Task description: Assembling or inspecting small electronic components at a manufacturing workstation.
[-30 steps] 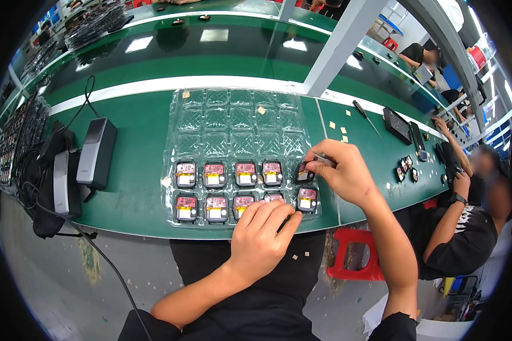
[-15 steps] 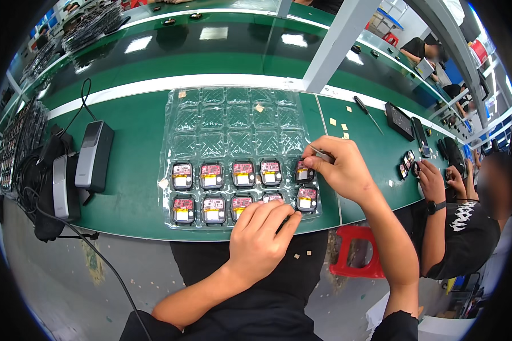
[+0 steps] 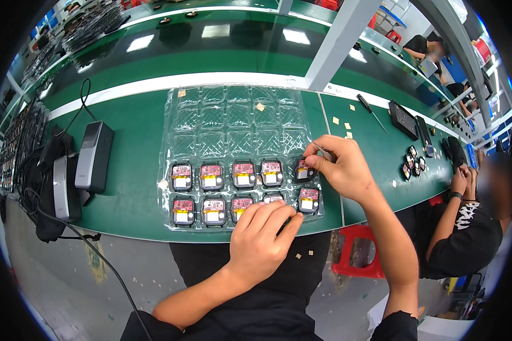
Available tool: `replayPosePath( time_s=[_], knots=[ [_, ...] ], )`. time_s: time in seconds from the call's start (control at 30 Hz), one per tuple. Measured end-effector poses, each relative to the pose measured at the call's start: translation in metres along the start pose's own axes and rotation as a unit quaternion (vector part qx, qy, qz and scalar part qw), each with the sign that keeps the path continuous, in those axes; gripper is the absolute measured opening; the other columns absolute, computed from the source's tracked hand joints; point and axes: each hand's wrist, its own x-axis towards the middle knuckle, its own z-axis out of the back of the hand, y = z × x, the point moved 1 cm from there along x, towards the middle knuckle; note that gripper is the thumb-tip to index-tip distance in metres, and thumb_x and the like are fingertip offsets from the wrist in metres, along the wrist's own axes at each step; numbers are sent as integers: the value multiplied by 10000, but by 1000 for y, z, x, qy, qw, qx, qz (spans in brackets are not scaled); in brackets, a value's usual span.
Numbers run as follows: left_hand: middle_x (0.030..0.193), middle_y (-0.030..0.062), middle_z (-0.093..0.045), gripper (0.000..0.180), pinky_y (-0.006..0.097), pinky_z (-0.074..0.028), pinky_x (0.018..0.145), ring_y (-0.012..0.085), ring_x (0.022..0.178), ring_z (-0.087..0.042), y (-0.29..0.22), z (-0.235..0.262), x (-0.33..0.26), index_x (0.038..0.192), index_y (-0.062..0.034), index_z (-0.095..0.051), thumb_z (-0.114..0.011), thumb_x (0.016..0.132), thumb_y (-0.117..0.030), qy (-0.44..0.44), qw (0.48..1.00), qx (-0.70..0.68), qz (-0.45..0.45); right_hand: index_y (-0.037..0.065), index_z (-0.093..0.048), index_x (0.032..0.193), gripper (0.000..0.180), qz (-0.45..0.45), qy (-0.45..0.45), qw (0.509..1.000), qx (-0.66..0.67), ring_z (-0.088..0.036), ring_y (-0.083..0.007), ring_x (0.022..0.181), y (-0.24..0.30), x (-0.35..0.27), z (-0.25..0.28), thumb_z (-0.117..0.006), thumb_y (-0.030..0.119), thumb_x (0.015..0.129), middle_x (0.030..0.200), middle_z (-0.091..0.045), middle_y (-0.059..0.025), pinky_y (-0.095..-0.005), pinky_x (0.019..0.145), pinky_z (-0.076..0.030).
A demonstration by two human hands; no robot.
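Observation:
A clear plastic tray [image 3: 190, 116] lies on the green bench, its two near rows filled with square black watch modules showing red circuit boards and silver-yellow parts. My right hand [image 3: 344, 167] pinches a thin metal tool, apparently tweezers [image 3: 326, 152], at the tray's right edge. Its fingertips are over the rightmost watch module [image 3: 303, 172] of the upper filled row, which they partly cover. My left hand [image 3: 263, 230] rests at the tray's near edge with thumb and fingers apart, partly covering a module in the nearest row. Below the right hand sits another watch module [image 3: 309, 200].
Two grey-black boxy devices [image 3: 94, 156] with cables stand at the left. A screwdriver [image 3: 371, 112], small beige squares [image 3: 335, 120] and a black box [image 3: 403, 120] lie to the right. A co-worker [image 3: 466, 227] sits by several small modules [image 3: 412, 163]. A metal post [image 3: 341, 45] rises behind the tray.
My two hands stay almost where they were. The co-worker's hands have drawn back toward their body, uncovering the small modules. Small items on the far conveyor have shifted slightly left.

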Motion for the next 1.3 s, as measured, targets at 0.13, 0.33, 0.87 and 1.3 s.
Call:
replayPosePath(
  time_s=[0.13,0.33,0.87,1.3],
  knots=[
    [971,21,-680,183,398,-509,829,228,959,-670,0,1,-1,920,-79,-759,-783,741,-54,0,1000,6,2,-14,-717,964,98,11,-2,1000,-11,-546,-137,642,7,3,6,-752,26,882,789,-675,-91,-313,615,-464],
    [971,22,-680,182,398,-506,826,231,957,-670,-1,0,0,916,-78,-761,-787,738,-53,0,1000,5,2,-8,-714,912,48,27,-5,1000,2,-469,-69,614,1,1,1,-743,6,877,737,-642,-29,-273,562,-392],
    [964,17,-682,174,390,-513,838,219,950,-669,0,1,-2,916,-85,-776,-779,745,-59,-5,1000,14,4,-23,-708,943,73,21,-12,1000,-17,-610,-217,659,4,-5,-12,-741,11,888,821,-675,-129,-345,634,-487],
    [967,15,-690,174,390,-513,881,221,977,-672,0,3,-2,919,-91,-785,-753,750,-71,6,1000,14,8,20,-748,962,121,122,-40,989,-70,-694,-297,796,-2,-7,-17,-775,19,844,979,-683,-83,-393,687,-547]
  ],
)
